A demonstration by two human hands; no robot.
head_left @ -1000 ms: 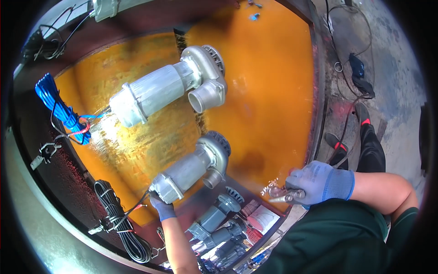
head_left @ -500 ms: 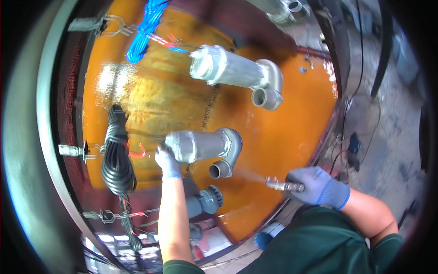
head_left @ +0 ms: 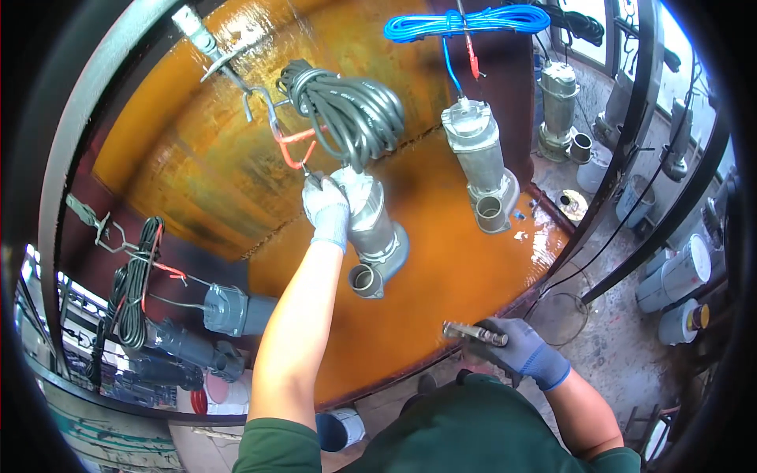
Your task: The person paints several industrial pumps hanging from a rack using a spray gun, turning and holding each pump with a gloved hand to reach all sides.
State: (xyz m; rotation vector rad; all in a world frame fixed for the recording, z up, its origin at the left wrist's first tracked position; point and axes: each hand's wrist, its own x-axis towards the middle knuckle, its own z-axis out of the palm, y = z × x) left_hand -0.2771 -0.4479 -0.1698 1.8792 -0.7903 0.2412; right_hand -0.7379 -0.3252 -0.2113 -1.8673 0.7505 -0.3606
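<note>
A grey submersible pump (head_left: 372, 225) hangs in the middle, its elbow outlet at the bottom. Curled at its top, beside the red hook, is my gloved left hand (head_left: 326, 206), closed on the pump's upper end; the fingertips are partly hidden. Above it a coil of dark cable (head_left: 347, 110) hangs next to the metal hook (head_left: 296, 150). My gloved right hand (head_left: 516, 347) grips a metal spray gun (head_left: 473, 333), its nozzle pointing left and standing apart from the pump. No mist shows at the nozzle.
A second silver pump (head_left: 479, 162) hangs to the right under a blue cable coil (head_left: 465, 24). Blue-grey pumps (head_left: 229, 309) hang at the lower left. Behind is an orange-coated booth wall (head_left: 197, 150). Buckets (head_left: 674, 272) and dark frame posts (head_left: 670, 213) stand at right.
My view has turned, so the pumps now appear more upright. The mist before the spray gun is gone. My left hand remains at the pump's top; the right still holds the gun.
</note>
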